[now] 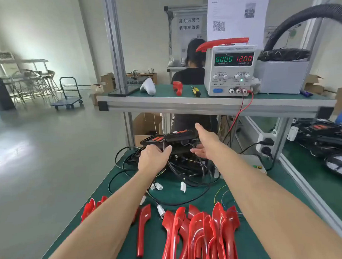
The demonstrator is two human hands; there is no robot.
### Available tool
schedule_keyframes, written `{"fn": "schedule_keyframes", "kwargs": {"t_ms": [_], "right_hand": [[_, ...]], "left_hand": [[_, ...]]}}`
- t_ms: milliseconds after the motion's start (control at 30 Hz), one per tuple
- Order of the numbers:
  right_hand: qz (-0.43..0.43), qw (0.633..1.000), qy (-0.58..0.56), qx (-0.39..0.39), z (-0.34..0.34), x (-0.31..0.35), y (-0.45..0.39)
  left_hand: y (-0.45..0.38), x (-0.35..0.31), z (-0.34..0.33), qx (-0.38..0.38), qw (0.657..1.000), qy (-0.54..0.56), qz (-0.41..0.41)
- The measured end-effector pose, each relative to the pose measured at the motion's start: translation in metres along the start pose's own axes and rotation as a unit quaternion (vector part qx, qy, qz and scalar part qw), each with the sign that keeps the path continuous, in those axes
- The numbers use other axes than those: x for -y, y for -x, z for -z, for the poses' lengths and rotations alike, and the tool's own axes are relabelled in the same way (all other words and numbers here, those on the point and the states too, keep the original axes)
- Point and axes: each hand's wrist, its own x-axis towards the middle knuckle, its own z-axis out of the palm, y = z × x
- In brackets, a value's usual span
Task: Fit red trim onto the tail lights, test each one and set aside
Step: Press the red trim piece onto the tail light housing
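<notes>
Green bench: trims wait along its near edge. Left hand grips a tail light off the far-edge pile, right hand spread wide beside it to steady the lift

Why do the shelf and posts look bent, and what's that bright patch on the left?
Head view: the wide-angle lens bows the shelf edge and tilts the posts; daylight washes out the floor at left; the far chairs look soft, while the power supply's digits read sharply.
</notes>
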Motion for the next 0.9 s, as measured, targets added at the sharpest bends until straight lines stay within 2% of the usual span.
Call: {"fn": "schedule_keyframes", "kwargs": {"t_ms": [133,200,300,433,533,600,667,767,900], "right_hand": [[-0.014,0.999,-0.047,-0.003,-0.005,-0.006,-0.011],[-0.001,0.998,-0.067,0.008,-0.002,-0.006,-0.016],[0.008,0.994,-0.106,0.036,0.005,-0.002,-0.012],[0.041,0.991,-0.119,0.050,0.016,0.000,0.007],[0.063,0.988,-0.130,0.063,0.027,-0.002,0.033],[0.072,0.984,-0.146,0.078,0.039,-0.008,0.053],[0.082,0.978,-0.166,0.098,0.053,-0.018,0.074],[0.096,0.974,-0.167,0.123,0.068,-0.031,0.102],[0.139,0.975,-0.127,0.118,0.086,-0.050,0.133]], "left_hand": [[-0.009,0.007,-0.012,0.060,0.997,-0.026,0.033],[-0.010,0.011,-0.016,0.061,0.998,0.007,0.033],[-0.008,0.009,-0.017,0.023,0.998,0.051,0.016],[0.007,-0.001,-0.012,0.064,0.988,0.138,0.007],[0.024,-0.003,-0.011,0.093,0.961,0.258,0.037],[0.037,-0.002,-0.013,0.113,0.924,0.356,0.076],[0.051,0.002,-0.014,0.136,0.897,0.408,0.099],[0.065,0.006,-0.016,0.145,0.910,0.382,0.076],[0.076,0.004,-0.006,0.139,0.923,0.357,0.036]]}}
